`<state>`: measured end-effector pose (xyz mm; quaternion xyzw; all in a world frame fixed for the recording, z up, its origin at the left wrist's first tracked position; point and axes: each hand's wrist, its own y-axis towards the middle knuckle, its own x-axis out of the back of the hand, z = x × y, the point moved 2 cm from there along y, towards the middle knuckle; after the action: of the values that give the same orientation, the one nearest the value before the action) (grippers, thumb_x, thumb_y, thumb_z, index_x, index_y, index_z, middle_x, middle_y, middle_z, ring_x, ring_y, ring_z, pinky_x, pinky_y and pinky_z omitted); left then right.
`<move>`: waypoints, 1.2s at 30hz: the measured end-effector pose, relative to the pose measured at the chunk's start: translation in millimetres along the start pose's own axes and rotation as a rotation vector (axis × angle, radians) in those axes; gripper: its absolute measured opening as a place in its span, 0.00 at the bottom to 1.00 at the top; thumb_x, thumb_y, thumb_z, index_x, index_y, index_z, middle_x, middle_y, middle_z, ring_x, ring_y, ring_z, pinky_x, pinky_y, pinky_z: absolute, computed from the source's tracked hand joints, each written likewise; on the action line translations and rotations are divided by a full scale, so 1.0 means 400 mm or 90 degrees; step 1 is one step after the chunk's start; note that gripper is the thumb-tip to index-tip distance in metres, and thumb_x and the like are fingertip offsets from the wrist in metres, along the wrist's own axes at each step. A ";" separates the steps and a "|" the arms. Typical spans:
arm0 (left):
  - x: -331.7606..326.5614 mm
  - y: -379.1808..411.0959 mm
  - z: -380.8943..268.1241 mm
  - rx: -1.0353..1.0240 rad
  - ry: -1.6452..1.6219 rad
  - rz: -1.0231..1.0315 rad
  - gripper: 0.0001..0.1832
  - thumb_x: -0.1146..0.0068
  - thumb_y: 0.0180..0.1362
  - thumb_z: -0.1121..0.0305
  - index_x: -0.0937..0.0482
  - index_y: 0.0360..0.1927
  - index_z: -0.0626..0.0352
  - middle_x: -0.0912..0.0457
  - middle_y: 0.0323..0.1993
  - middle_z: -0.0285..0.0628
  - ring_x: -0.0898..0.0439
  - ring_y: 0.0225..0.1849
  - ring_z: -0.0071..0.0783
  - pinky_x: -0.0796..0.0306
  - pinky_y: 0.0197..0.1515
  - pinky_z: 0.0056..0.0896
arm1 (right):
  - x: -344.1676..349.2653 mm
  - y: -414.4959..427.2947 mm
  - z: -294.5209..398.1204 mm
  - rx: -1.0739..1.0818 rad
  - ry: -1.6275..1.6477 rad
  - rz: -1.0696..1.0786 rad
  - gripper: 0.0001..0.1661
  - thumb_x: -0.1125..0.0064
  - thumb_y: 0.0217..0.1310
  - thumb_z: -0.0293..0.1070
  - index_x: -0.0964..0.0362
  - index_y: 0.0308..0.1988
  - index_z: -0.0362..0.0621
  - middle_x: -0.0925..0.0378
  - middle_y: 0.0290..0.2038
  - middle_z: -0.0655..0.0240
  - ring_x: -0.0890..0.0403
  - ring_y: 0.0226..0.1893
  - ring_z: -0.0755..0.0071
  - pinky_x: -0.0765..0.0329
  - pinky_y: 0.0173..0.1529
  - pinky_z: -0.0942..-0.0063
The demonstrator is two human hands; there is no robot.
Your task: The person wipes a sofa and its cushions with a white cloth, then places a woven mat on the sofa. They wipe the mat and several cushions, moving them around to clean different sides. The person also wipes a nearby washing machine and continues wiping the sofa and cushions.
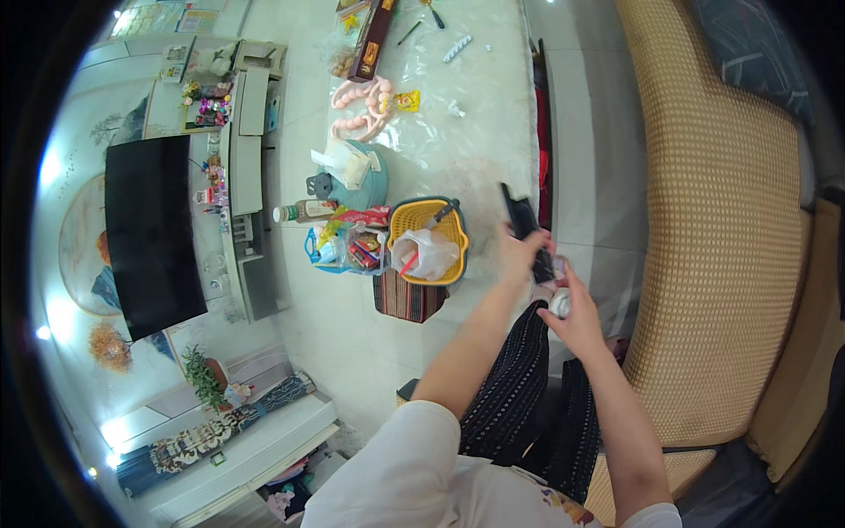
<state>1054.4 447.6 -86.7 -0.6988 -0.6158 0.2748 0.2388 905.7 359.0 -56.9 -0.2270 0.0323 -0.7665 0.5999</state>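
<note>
My left hand [523, 254] is closed around a dark, flat, oblong object [523, 218] at the near right edge of the table; its exact kind cannot be told. Just to the right, my right hand [575, 307] holds a small, round, whitish object [560, 303] between thumb and fingers, above the floor beside the table. Left of my left hand stands a yellow and dark plastic basket [463, 245]. Inside it lie a knife with a dark handle [441, 214] and a translucent plastic bag [432, 256] with something red in it.
Left of the basket are a bottle [310, 210], snack packets [364, 249] and a teal tissue holder [370, 185]. Farther up the table [488, 132] lie pink beaded rings [376, 99], a yellow packet [408, 101] and a long brown box [371, 43]. A woven-covered sofa [719, 264] runs along the right.
</note>
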 end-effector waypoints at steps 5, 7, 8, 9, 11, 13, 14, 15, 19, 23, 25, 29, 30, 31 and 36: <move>0.240 0.335 -0.277 -0.087 0.106 -0.182 0.18 0.33 0.45 0.77 0.31 0.36 0.69 0.23 0.23 0.45 0.21 0.20 0.35 0.26 0.21 0.36 | -0.107 0.142 0.067 -0.049 -0.036 0.000 0.39 0.31 0.46 0.32 0.37 0.59 0.44 0.27 0.45 0.59 0.23 0.46 0.52 0.26 0.49 0.63; 0.385 0.494 -0.298 0.002 0.208 -0.238 0.14 0.33 0.43 0.78 0.27 0.31 0.70 0.23 0.23 0.46 0.22 0.19 0.37 0.27 0.20 0.38 | -0.141 0.163 0.057 -0.053 -0.043 0.029 0.34 0.31 0.47 0.32 0.34 0.55 0.44 0.26 0.43 0.59 0.23 0.45 0.53 0.25 0.47 0.63; 0.455 0.558 -0.298 0.048 0.234 -0.285 0.12 0.33 0.42 0.78 0.25 0.29 0.70 0.23 0.23 0.46 0.22 0.18 0.38 0.26 0.21 0.39 | -0.154 0.167 0.048 -0.061 -0.047 0.046 0.30 0.32 0.48 0.34 0.32 0.52 0.45 0.26 0.41 0.61 0.22 0.44 0.53 0.25 0.47 0.63; 0.510 0.605 -0.288 0.098 0.260 -0.330 0.10 0.34 0.41 0.78 0.23 0.27 0.70 0.23 0.23 0.46 0.22 0.18 0.39 0.26 0.21 0.39 | -0.160 0.169 0.042 -0.063 -0.057 0.059 0.29 0.32 0.49 0.34 0.31 0.52 0.45 0.25 0.41 0.61 0.22 0.44 0.53 0.25 0.47 0.63; 0.565 0.661 -0.267 0.105 0.286 -0.349 0.13 0.34 0.42 0.76 0.24 0.30 0.72 0.22 0.25 0.47 0.21 0.20 0.40 0.26 0.23 0.39 | -0.170 0.168 0.028 -0.074 -0.076 0.081 0.27 0.33 0.49 0.35 0.30 0.51 0.46 0.25 0.42 0.62 0.22 0.43 0.53 0.25 0.46 0.63; 0.581 0.688 -0.248 0.102 0.272 -0.420 0.16 0.35 0.42 0.75 0.25 0.34 0.75 0.21 0.28 0.48 0.20 0.23 0.40 0.25 0.26 0.39 | -0.178 0.162 0.006 -0.095 -0.096 0.093 0.25 0.33 0.49 0.35 0.29 0.49 0.47 0.25 0.42 0.62 0.22 0.43 0.53 0.25 0.46 0.63; 0.583 0.694 -0.232 0.096 0.246 -0.487 0.18 0.36 0.42 0.74 0.25 0.36 0.76 0.21 0.30 0.49 0.20 0.26 0.40 0.24 0.28 0.39 | -0.179 0.155 -0.004 -0.104 -0.105 0.101 0.25 0.33 0.49 0.35 0.29 0.49 0.47 0.25 0.42 0.63 0.22 0.43 0.53 0.25 0.46 0.63; 0.592 0.696 -0.223 0.086 0.220 -0.555 0.20 0.36 0.43 0.74 0.26 0.39 0.78 0.21 0.33 0.49 0.19 0.28 0.41 0.24 0.30 0.39 | -0.179 0.153 -0.001 -0.116 -0.104 0.116 0.24 0.33 0.49 0.35 0.28 0.49 0.47 0.25 0.42 0.62 0.22 0.43 0.52 0.24 0.46 0.62; 0.651 0.656 -0.199 0.227 0.294 -0.627 0.40 0.31 0.45 0.62 0.38 0.56 0.76 0.24 0.49 0.57 0.21 0.51 0.45 0.27 0.55 0.38 | -0.181 0.136 0.017 -0.148 -0.117 0.176 0.24 0.33 0.49 0.35 0.28 0.48 0.47 0.24 0.43 0.61 0.22 0.43 0.51 0.24 0.46 0.62; 0.439 0.573 -0.323 0.167 0.521 -0.689 0.47 0.31 0.45 0.60 0.44 0.61 0.76 0.40 0.64 0.59 0.35 0.63 0.52 0.35 0.62 0.47 | -0.179 0.140 0.000 -0.176 -0.126 0.138 0.24 0.33 0.49 0.35 0.28 0.48 0.47 0.24 0.44 0.59 0.22 0.44 0.51 0.24 0.47 0.61; 0.403 0.563 -0.351 -0.208 0.715 -0.607 0.48 0.30 0.43 0.62 0.44 0.65 0.67 0.48 0.69 0.56 0.44 0.67 0.58 0.39 0.64 0.49 | -0.189 0.139 0.001 -0.169 -0.118 0.133 0.24 0.33 0.49 0.35 0.28 0.48 0.47 0.24 0.44 0.59 0.22 0.44 0.51 0.24 0.47 0.62; 0.274 0.629 -0.384 -0.542 0.806 -0.151 0.40 0.36 0.48 0.71 0.38 0.66 0.51 0.44 0.67 0.59 0.40 0.65 0.60 0.39 0.64 0.49 | -0.184 0.125 0.009 -0.190 -0.091 0.119 0.24 0.33 0.50 0.35 0.28 0.48 0.46 0.24 0.45 0.58 0.22 0.45 0.50 0.25 0.49 0.62; 0.237 0.653 -0.386 -0.576 0.784 -0.041 0.37 0.37 0.49 0.72 0.36 0.65 0.50 0.43 0.66 0.59 0.38 0.64 0.60 0.38 0.64 0.49 | -0.176 0.118 0.004 -0.192 -0.087 0.111 0.24 0.33 0.50 0.35 0.28 0.48 0.45 0.24 0.45 0.58 0.22 0.45 0.50 0.25 0.49 0.62; 0.234 0.686 -0.377 -0.558 0.797 -0.049 0.35 0.37 0.49 0.72 0.33 0.63 0.51 0.42 0.66 0.60 0.37 0.63 0.59 0.38 0.63 0.49 | -0.169 0.106 0.001 -0.189 -0.082 0.107 0.24 0.33 0.50 0.35 0.28 0.48 0.45 0.24 0.45 0.58 0.22 0.45 0.50 0.25 0.49 0.62; 0.177 0.762 -0.320 -0.364 0.872 -0.044 0.18 0.46 0.56 0.75 0.23 0.51 0.59 0.25 0.52 0.54 0.27 0.56 0.55 0.35 0.62 0.45 | -0.066 0.037 -0.062 -0.209 -0.077 0.059 0.24 0.33 0.50 0.36 0.27 0.47 0.41 0.23 0.46 0.54 0.22 0.46 0.48 0.26 0.52 0.63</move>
<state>1369.9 479.4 -203.6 -0.7286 -0.3981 -0.4012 0.3870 914.1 373.9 -91.9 -0.3659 0.1314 -0.7076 0.5901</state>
